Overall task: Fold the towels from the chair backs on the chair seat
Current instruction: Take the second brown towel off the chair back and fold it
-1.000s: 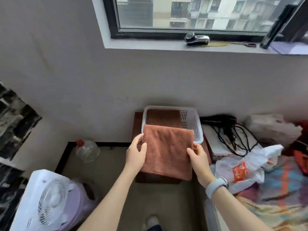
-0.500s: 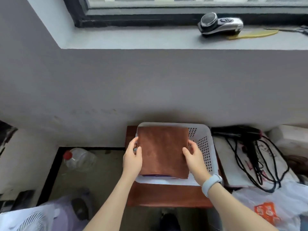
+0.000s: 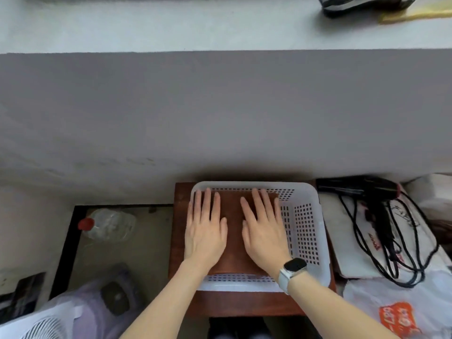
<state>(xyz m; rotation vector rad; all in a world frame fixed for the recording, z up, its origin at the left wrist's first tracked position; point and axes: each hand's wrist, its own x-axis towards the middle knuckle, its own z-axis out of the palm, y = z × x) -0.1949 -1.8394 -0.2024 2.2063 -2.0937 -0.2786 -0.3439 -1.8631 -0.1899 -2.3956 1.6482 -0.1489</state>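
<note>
A folded brown towel (image 3: pixel 234 231) lies inside a white perforated plastic basket (image 3: pixel 305 231), against its left side. The basket stands on a small dark wooden stool (image 3: pixel 244 304) below the wall. My left hand (image 3: pixel 204 231) lies flat on the left half of the towel with fingers straight. My right hand (image 3: pixel 264 233), with a white-strapped watch on the wrist, presses flat on the right half. Both palms cover much of the cloth. Anything under the towel is hidden.
A black hair dryer (image 3: pixel 362 189) with a tangled cord lies on white bags to the right. A plastic bottle with a red cap (image 3: pixel 107 225) lies on the floor at left. A white fan (image 3: pixel 41 326) sits at bottom left. A grey window ledge (image 3: pixel 171 28) runs overhead.
Both hands carried the folded towel forward, lowered it into the basket, let go of its edges and now lie flat on top. The camera moved closer and lower.
</note>
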